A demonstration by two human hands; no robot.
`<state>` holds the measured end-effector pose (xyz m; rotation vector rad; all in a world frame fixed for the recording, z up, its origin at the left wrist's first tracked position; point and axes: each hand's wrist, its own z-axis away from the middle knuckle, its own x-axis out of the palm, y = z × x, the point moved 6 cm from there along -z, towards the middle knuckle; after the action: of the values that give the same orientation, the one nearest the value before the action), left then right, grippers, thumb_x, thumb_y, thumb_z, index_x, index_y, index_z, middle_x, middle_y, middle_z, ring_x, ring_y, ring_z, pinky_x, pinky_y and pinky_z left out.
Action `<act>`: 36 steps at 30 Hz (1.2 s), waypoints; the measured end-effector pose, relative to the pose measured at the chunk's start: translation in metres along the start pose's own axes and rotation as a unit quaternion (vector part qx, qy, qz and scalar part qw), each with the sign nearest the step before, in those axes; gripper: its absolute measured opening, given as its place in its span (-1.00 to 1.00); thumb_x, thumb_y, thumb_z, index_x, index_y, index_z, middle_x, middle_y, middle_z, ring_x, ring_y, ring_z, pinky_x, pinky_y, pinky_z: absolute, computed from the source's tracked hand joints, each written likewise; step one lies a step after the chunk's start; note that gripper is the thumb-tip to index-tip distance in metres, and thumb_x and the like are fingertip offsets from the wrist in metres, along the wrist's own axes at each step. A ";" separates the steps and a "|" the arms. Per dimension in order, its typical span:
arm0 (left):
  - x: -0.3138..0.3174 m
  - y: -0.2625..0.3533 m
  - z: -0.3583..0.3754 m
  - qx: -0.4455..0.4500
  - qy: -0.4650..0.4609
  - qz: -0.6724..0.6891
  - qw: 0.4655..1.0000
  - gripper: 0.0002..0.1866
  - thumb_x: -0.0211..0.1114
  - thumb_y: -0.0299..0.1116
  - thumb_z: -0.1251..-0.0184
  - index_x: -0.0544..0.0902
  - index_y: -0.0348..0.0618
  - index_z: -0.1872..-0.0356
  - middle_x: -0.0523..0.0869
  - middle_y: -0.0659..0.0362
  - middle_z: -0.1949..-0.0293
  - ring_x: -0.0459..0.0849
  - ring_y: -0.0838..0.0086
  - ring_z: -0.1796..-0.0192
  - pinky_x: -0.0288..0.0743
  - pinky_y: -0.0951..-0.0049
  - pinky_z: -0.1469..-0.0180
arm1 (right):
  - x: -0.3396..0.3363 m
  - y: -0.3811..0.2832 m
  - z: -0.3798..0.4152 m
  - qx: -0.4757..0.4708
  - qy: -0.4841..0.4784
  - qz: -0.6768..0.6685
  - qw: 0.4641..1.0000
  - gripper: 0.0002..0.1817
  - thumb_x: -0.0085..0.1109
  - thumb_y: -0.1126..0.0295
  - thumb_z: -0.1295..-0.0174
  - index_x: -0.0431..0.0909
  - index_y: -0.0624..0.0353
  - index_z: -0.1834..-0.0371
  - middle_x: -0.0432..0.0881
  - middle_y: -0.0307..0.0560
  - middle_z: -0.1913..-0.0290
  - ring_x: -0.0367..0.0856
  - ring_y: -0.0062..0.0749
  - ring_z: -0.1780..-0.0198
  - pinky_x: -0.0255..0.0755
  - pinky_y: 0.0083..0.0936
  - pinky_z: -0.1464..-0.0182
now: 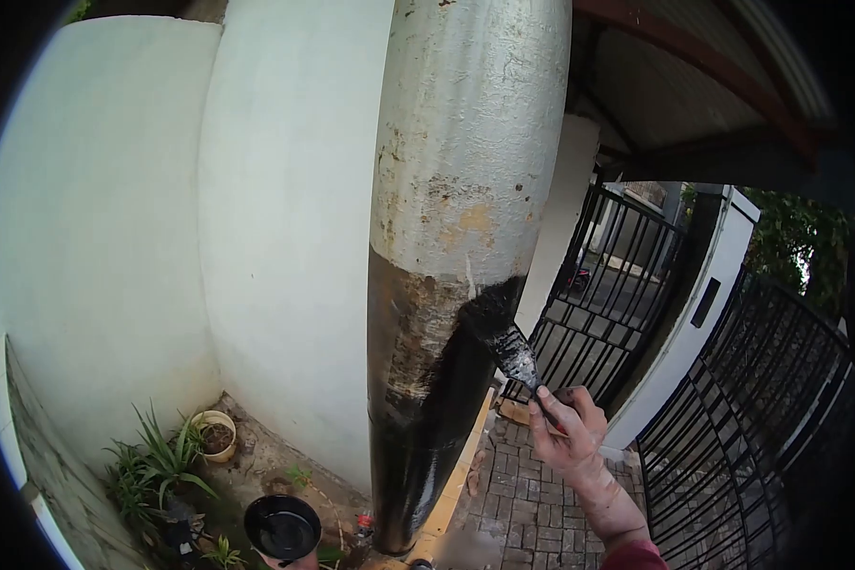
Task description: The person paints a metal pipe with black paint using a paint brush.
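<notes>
My right hand [572,435] grips the handle of a paintbrush [517,363]. Its dark bristles press against the right side of a thick round column [470,142]. Silvery grey covers the column's upper part, with worn, peeling spots. Lower down, glossy black paint [427,475] coats the right side, while a rough brownish-grey patch [413,332] shows on the left. At the bottom edge, a small part of my left hand [301,562] shows under a round black paint container [283,528], holding it; most of those fingers are hidden. Dark liquid appears inside.
White walls [285,190] stand behind and left of the column. Below are spiky plants [166,456] and a pot of soil [217,437]. To the right are brick paving [532,494], a black metal gate [603,285] and a white gatepost [684,323]. A yellow-edged kerb [456,484] runs by the column's base.
</notes>
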<state>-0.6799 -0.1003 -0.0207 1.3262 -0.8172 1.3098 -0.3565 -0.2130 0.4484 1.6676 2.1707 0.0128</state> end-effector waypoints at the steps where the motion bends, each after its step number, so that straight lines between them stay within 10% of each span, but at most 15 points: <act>1: 0.001 -0.002 -0.002 -0.004 -0.002 0.000 1.000 -0.35 -0.04 0.29 -0.26 0.53 0.09 -0.19 0.59 0.12 -0.17 0.52 0.13 -0.21 0.35 -0.08 -0.25 | 0.000 -0.001 0.003 -0.009 -0.013 0.014 1.000 -0.59 0.44 0.57 0.06 0.65 0.17 0.06 0.46 -0.13 0.49 0.45 -0.50 0.61 0.27 -0.57 0.65; 8: 0.006 -0.008 -0.001 -0.042 -0.014 -0.017 0.999 -0.35 -0.04 0.28 -0.25 0.53 0.08 -0.19 0.59 0.12 -0.17 0.52 0.13 -0.21 0.35 -0.07 -0.25 | 0.010 -0.013 -0.007 -0.050 -0.019 0.019 0.998 -0.60 0.48 0.53 0.10 0.62 0.13 0.13 0.39 -0.22 0.62 0.34 -0.50 0.71 0.08 -0.58 0.71; 18: 0.026 -0.017 -0.009 -0.069 -0.042 -0.035 0.996 -0.35 -0.03 0.27 -0.24 0.53 0.08 -0.19 0.59 0.12 -0.17 0.52 0.13 -0.21 0.35 -0.06 -0.25 | -0.009 -0.020 -0.020 0.094 -0.041 -0.008 0.995 -0.44 0.50 0.44 0.10 0.46 0.28 -0.01 0.55 -0.27 0.50 0.55 -0.53 0.54 0.39 -0.56 0.42; 36: 0.057 -0.010 0.002 -0.126 -0.048 -0.074 0.988 -0.35 -0.02 0.26 -0.22 0.53 0.07 -0.19 0.58 0.11 -0.18 0.52 0.14 -0.22 0.36 -0.05 -0.26 | 0.003 -0.025 -0.029 0.089 -0.002 -0.038 0.995 -0.64 0.55 0.45 0.13 0.42 0.08 0.53 0.47 -0.24 0.64 0.39 -0.44 0.64 0.17 -0.60 0.52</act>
<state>-0.6602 -0.0892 0.0328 1.2303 -0.9009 0.9975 -0.3898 -0.2105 0.4676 1.6751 2.2882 -0.2098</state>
